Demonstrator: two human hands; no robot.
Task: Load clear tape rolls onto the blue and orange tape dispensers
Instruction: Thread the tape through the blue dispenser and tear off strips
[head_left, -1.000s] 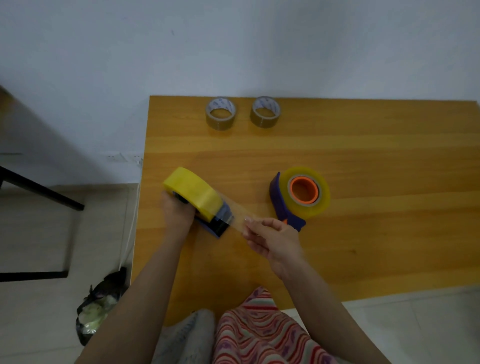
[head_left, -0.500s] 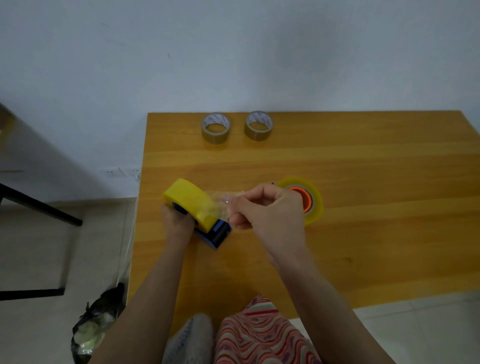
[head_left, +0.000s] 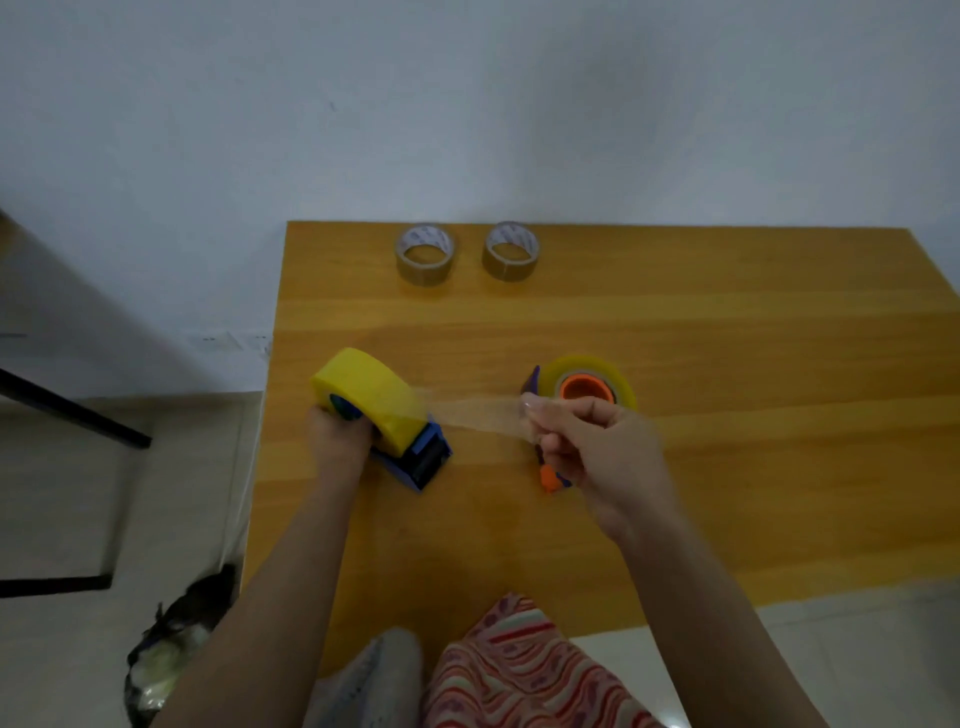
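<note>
Your left hand (head_left: 337, 441) grips the blue tape dispenser (head_left: 422, 460), which rests on the wooden table (head_left: 727, 338) with a yellowish tape roll (head_left: 371, 397) mounted on it. A clear tape strip (head_left: 478, 418) stretches rightward to your right hand (head_left: 597, 452), which pinches its end. Just behind that hand lies the orange tape dispenser (head_left: 584, 388), also loaded.

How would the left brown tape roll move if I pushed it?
The left brown tape roll lies flat on the wooden table, so it would probably slide, not roll. Its hollow, thin ring looks light and fairly stiff.
</note>
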